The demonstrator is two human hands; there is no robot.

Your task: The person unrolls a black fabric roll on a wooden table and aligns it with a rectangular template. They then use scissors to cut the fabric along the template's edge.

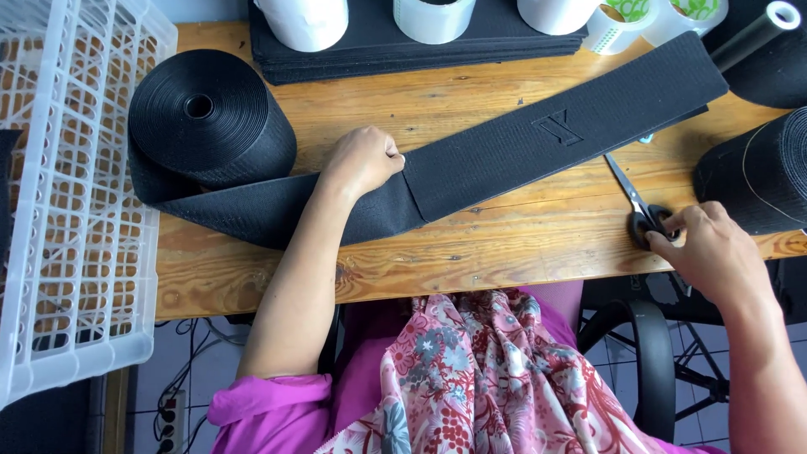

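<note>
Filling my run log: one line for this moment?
left hand: pressing black band | right hand: on scissors | roll: left

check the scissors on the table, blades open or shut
Shut: the scissors lie flat on the table, blades together in one point; right hand at the handles.
</note>
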